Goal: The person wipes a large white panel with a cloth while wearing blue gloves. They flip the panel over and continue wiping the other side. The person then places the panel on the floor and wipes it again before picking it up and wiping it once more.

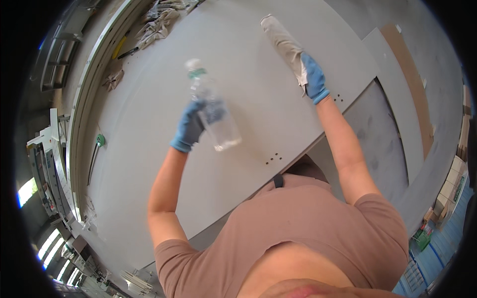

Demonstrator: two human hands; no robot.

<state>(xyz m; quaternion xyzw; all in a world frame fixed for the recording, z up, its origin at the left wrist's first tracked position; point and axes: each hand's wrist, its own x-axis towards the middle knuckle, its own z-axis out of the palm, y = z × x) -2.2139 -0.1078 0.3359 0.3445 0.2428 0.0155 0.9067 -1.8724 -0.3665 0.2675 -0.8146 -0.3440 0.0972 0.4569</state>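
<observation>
My left hand (189, 128), in a blue and grey work glove, is closed around a clear plastic bottle (224, 133). The bottle tilts, its white top away from me and a green band at its neck; motion blurs it slightly. A large light grey panel (139, 109) lies beneath both hands. Toward the far right, my right hand (314, 79), gloved in blue, grips the near end of a long beige cloth bundle (282, 40). The bundle looks wrapped round something stiff, but its inside is hidden. Whether it touches the panel I cannot tell.
Crumpled rags (158, 29) lie along the panel's far left side, with a smaller rag (114, 79) nearby. A green-headed tool (101, 140) with a thin dark rod sits at left. Small dark holes (273, 159) mark the near edge. A brown strip (410, 84) runs along the right.
</observation>
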